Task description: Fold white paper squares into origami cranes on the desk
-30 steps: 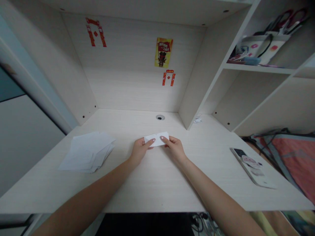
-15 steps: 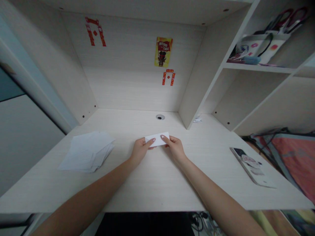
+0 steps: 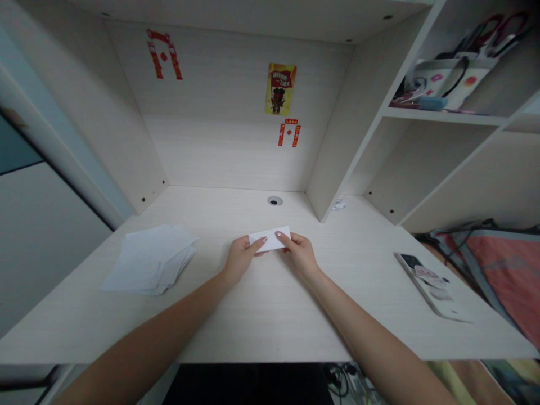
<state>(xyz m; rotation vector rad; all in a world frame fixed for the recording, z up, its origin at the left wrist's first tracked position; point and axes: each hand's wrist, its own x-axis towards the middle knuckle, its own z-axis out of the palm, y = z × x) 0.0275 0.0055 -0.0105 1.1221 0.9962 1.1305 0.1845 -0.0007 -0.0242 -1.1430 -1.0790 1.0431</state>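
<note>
I've got both hands mid-view over the pale wood-grain desk, sharing one small white paper rectangle. The left hand pinches one end, thumb flat on top, fingers curled under; the right hand grips the other end much the same way, thumb tips aimed twd each other w/ a bit of bare paper btwn. It sits slightly aslant, R end higher in my view. Looks folded to me, but it's small & dim on my feed, so can't swear to it; can't tell either if its underside touches the desk.

On the L, well apart from the hands, I see a loose, uneven stack of white paper sheets lying flat. Over R, a pale phone with stickers lies back-up. Beyond the hands there's a round grey-rimmed cable hole; above it, on the back panel, a yellow-and-red rectangular wrapper.
</note>
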